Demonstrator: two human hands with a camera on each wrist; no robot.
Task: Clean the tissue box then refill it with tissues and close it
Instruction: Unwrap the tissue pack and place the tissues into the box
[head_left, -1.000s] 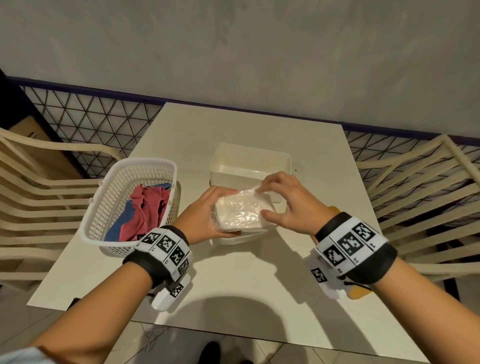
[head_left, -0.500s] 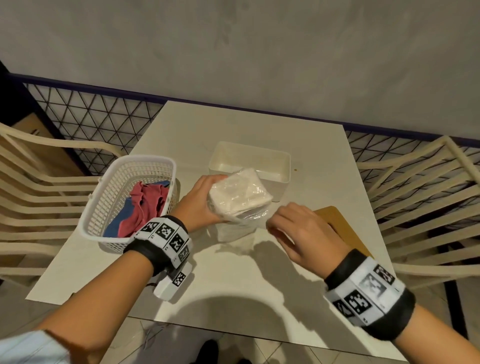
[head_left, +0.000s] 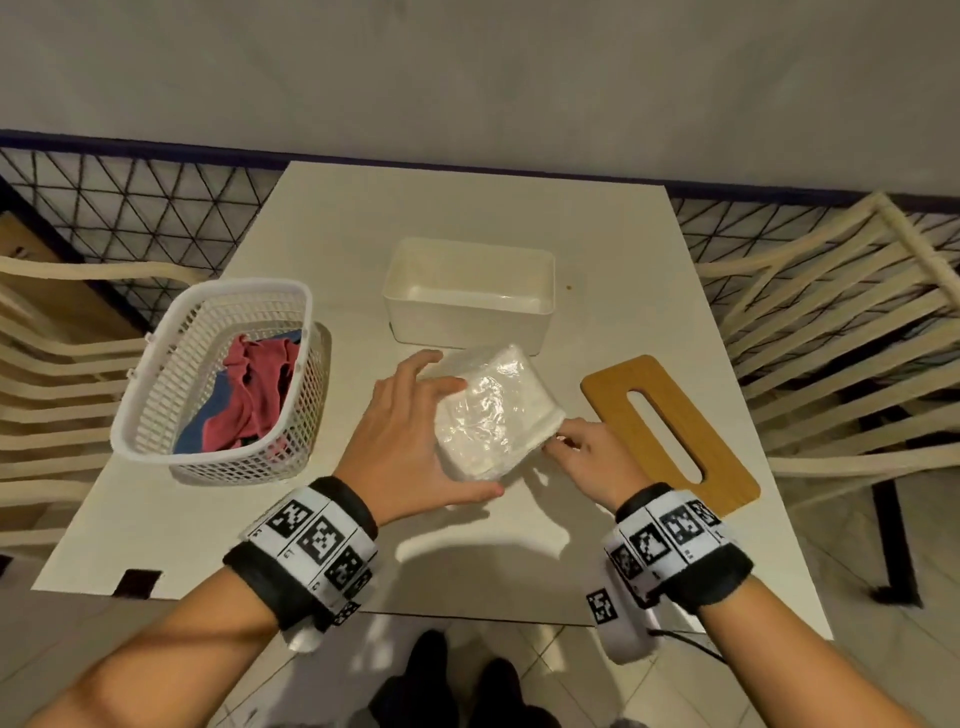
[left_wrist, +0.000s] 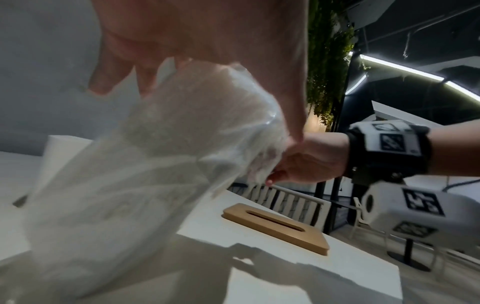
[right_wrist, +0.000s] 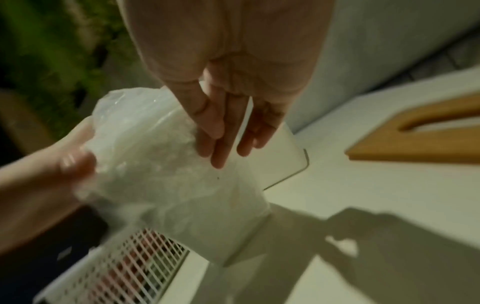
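I am holding the clear-plastic-wrapped pack of white tissues (head_left: 491, 413) lifted off the pale table (head_left: 519, 551), just in front of the open white rectangular plastic tissue box (head_left: 467, 296), which is sitting empty with its lid off. My left hand (head_left: 402, 441) is gripping the pack from its left side, fingers spread over the top and thumb curled under the near edge; my right hand (head_left: 587, 457) is pinching the wrapper at the pack's right corner, the fingertips (left_wrist: 270, 181) closing on film and the frayed tissue edge there. I am judging this as the unwrapping step, and the risks are coming from that pinch: if I am tugging tissue together with film, I could be tearing sheets or dragging a loose wad out onto the table rather than freeing a tidy stack. The film looks slick and crumpled, so the left grip could be slipping as the right pulls, letting the pack drop or twist. Squeezing harder would be bowing the soft stack, making it harder to seat flat in the box. The flat wooden lid with a long slot (head_left: 670, 426) is lying just beside my right wrist, and a sharp pull could be knocking it toward the table edge. The white lattice plastic basket holding red and blue cloths (head_left: 218, 379) is standing well to the left, out of the way.
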